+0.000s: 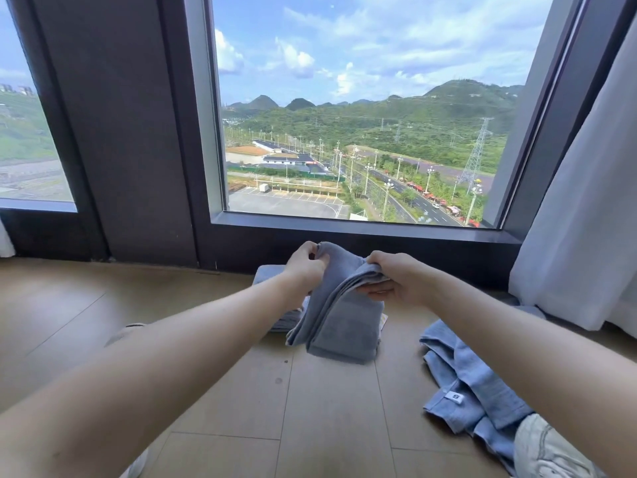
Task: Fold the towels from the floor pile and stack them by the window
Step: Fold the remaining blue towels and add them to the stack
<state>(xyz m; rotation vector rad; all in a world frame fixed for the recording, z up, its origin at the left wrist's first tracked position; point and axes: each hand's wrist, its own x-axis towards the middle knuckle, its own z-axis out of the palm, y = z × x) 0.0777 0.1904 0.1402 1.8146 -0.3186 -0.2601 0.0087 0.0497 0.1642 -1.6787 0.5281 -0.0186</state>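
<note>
Head view, looking forward and down across both bare forearms. The left hand [306,267] has its fingers curled over the upper left corner of a grey-blue towel [344,326], pinching the cloth. The right hand [396,286] is clamped on the upper right part of the same towel, fingers over the top and thumb beneath the gathered layers. The two hands are close together, with only a short span of cloth between them. The towel is already doubled lengthwise into several layers and hangs from both grips in front of the person. Its lower end reaches down close to the wooden floor [327,415]; whether it touches the boards cannot be told. Directly behind it, at the foot of the dark window frame [344,236], lies a stack of folded towels [270,274] in the same colour, largely hidden by the held towel and the left wrist. To the right, well apart from the stack, a loose pile of blue towels [468,377] lies crumpled on the floor and bears a small white label [456,397]. A white curtain [586,219] hangs at the right edge, just beyond the pile. A knee in pale denim [551,450] enters at the lower right, overlapping the pile's near end.
</note>
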